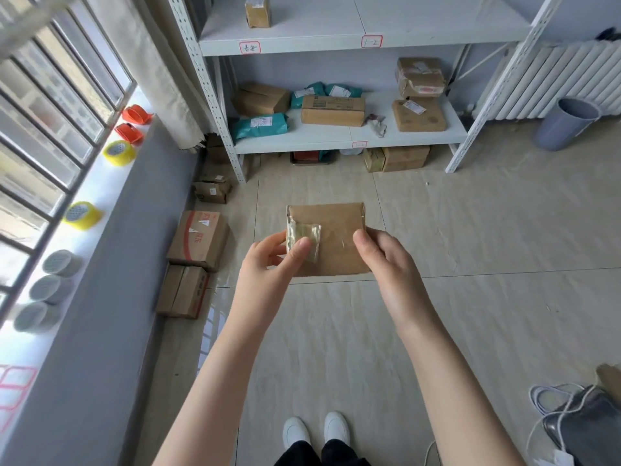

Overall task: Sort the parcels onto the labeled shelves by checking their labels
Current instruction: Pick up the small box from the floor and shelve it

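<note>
Nearest to the camera, both arms reach forward over the tiled floor (470, 264). The left hand (268, 264) and the right hand (386, 260) hold one flat brown parcel (336, 237) in the air between them, about chest height by my judgement. The left fingers (300, 247) pinch its lower left part, with the thumb pressed on a shiny taped patch (304, 235); the right fingers (363, 242) pinch its right edge, thumb on top. The parcel is nearly square, a little wider than tall, and its plain side faces up, so I see no readable label. It probably must be turned before it is sorted.

Farther ahead stands the white shelf rack (208, 95), straight beyond the parcel, so both hands are about equally near to it. The lower shelf (336, 137) carries brown boxes and teal bags. The upper shelf (336, 45) has one small box (257, 10) and two red-framed tags (371, 41) on its front edge.
</note>
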